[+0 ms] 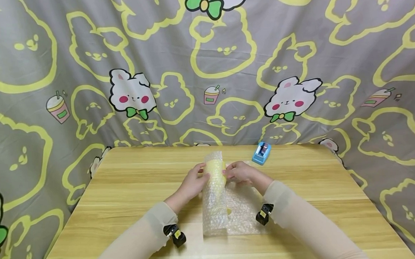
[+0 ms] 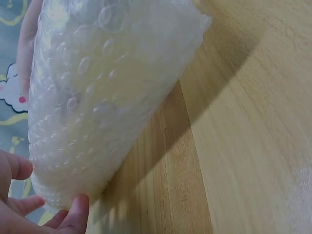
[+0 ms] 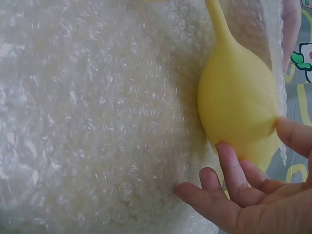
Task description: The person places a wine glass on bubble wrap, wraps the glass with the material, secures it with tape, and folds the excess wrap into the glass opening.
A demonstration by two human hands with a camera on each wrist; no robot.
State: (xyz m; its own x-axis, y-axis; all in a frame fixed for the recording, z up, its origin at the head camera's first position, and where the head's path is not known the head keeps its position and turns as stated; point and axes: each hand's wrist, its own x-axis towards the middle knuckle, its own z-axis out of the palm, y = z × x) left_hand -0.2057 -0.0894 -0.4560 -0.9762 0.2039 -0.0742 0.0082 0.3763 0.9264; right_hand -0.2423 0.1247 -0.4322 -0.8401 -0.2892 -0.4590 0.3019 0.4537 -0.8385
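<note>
A yellow goblet [image 3: 239,97] with a rounded bowl and thin stem lies on its side on a sheet of bubble wrap [image 1: 248,215]. The sheet's left part is folded up over it, and the yellow shows through. My left hand [image 1: 194,180] holds the folded bubble wrap from the left, thumb and fingertips at its far end in the left wrist view. From the right, my right hand [image 1: 241,171] grips the goblet's bowl between thumb and fingers. Part of the goblet's foot [image 1: 229,211] peeks out beside the fold; the rest is hidden under the wrap.
A blue tape dispenser [image 1: 261,153] stands near the table's back edge, beyond my right hand. The wooden table [image 1: 134,181] ends at a grey patterned curtain [image 1: 179,107] that hangs behind and along both sides.
</note>
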